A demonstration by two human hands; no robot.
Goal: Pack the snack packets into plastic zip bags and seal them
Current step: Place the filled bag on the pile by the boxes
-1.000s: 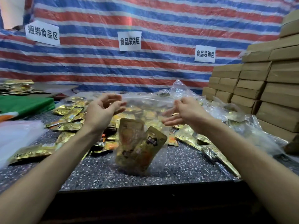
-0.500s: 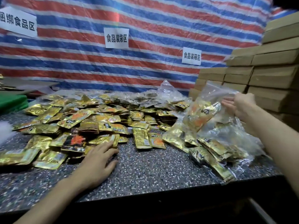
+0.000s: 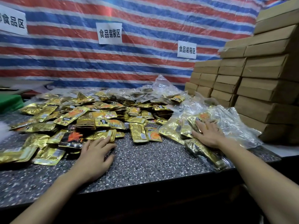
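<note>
A wide heap of gold snack packets (image 3: 100,117) covers the speckled table (image 3: 145,160). My left hand (image 3: 95,156) lies flat on the table with fingers spread, its fingertips touching the near edge of the heap. On the right lies a pile of filled clear zip bags (image 3: 226,122) with gold packets inside. My right hand (image 3: 208,133) rests palm down, fingers spread, on top of the filled bag that lies uppermost. Neither hand grips anything.
Stacked brown cardboard boxes (image 3: 258,81) fill the right side up to the table edge. A striped tarp with white paper signs (image 3: 110,33) hangs behind. A green object (image 3: 9,102) sits at far left. More crumpled clear bags (image 3: 163,88) lie at the back.
My right hand carried the filled bag to the right, laid it on the pile and now presses it flat. My left hand dropped to the table by the heap.
</note>
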